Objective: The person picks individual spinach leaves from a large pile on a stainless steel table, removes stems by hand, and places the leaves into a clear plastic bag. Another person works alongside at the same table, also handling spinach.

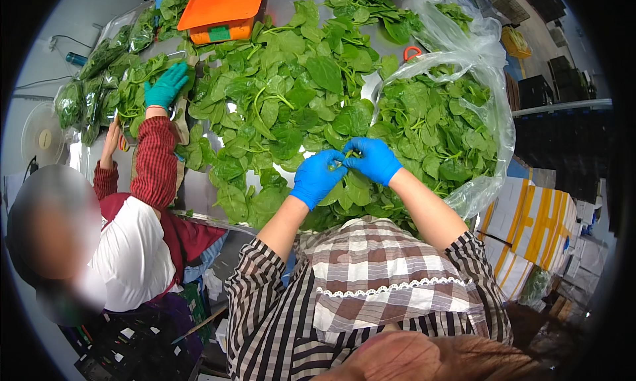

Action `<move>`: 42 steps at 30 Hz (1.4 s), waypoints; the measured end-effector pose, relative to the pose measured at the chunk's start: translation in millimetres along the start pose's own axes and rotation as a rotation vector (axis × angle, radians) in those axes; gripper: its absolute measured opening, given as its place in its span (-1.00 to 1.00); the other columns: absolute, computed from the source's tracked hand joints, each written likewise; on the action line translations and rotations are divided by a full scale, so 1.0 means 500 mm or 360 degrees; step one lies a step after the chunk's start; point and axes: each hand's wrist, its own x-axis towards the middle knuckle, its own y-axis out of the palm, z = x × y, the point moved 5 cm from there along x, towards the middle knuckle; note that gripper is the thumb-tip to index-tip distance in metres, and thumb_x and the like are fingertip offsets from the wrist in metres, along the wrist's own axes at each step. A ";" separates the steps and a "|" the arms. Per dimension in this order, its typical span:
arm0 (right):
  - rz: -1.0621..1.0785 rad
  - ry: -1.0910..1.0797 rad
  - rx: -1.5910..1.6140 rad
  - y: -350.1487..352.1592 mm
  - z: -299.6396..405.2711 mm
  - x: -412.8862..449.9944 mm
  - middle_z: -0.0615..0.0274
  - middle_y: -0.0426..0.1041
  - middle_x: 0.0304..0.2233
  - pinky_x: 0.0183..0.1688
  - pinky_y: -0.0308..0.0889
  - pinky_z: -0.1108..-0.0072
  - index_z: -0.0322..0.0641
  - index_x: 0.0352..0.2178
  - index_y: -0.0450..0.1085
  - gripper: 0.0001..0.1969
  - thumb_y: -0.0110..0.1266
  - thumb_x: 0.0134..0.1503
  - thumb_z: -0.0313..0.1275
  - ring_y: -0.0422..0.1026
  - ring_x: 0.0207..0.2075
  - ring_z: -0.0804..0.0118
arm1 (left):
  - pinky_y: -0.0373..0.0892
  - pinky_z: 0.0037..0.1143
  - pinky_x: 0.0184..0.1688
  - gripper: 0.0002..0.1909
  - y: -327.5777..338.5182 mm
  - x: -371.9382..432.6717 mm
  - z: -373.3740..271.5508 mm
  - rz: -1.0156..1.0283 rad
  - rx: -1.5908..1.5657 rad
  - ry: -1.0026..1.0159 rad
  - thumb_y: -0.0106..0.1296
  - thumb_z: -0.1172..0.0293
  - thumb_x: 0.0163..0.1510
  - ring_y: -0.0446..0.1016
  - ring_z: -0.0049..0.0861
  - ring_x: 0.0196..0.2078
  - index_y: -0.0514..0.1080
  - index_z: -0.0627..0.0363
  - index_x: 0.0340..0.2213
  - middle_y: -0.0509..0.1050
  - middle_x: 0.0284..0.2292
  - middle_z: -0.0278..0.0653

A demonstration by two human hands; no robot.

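Note:
My left hand (318, 177) and my right hand (372, 160), both in blue gloves, meet over the near part of the metal table. Pinched between their fingertips are the green stems (349, 157) of a small bunch of leafy greens, whose leaves (354, 189) hang below towards my apron. Fingers partly hide the stems. Beyond and to the left of my hands spreads a wide heap of loose leafy greens (283, 93). Just right of my right hand, more greens (422, 122) lie in a large, opened clear plastic bag (489, 88).
An orange scale (223, 8) stands among the greens at the back. Orange scissor handles (411, 53) show beside the bag. At left, a co-worker's teal-gloved hand (169, 85) touches greens near filled clear bags (92, 95). Taped cartons (531, 222) are stacked at right.

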 end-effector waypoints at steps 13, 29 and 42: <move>0.0134 -0.0152 -0.0671 0.020 0.013 -0.054 0.03 0.49 -0.34 -0.34 0.41 0.21 -0.09 -0.30 0.41 -0.85 -0.01 0.11 -0.33 0.50 -0.32 -0.07 | 0.42 -0.36 -0.21 -0.68 0.046 -0.005 0.037 0.0216 0.0127 -0.0077 0.20 0.14 -0.02 0.52 -0.19 -0.27 0.56 0.07 -0.28 0.54 -0.30 -0.06; 0.0358 -0.0252 0.0055 0.029 -0.012 -0.083 0.08 0.46 -0.52 -0.49 0.31 0.31 -0.18 -0.42 0.41 -0.80 -0.04 0.17 -0.30 0.44 -0.52 0.12 | 0.37 -0.27 -0.08 -0.85 0.010 -0.028 -0.065 -0.0055 0.0844 0.1203 0.11 0.25 -0.01 0.45 -0.24 -0.22 0.54 -0.06 -0.37 0.49 -0.35 -0.25; 0.0541 0.0264 0.1645 0.006 0.000 -0.114 0.31 0.28 -0.67 -0.62 0.10 0.64 -0.36 -0.33 0.49 -0.67 0.00 0.21 -0.24 0.19 -0.68 0.50 | 0.35 -0.27 -0.09 -0.77 -0.264 0.185 -0.039 -0.0234 0.1473 0.0604 0.16 0.24 -0.01 0.44 -0.18 -0.18 0.55 -0.07 -0.27 0.50 -0.27 -0.17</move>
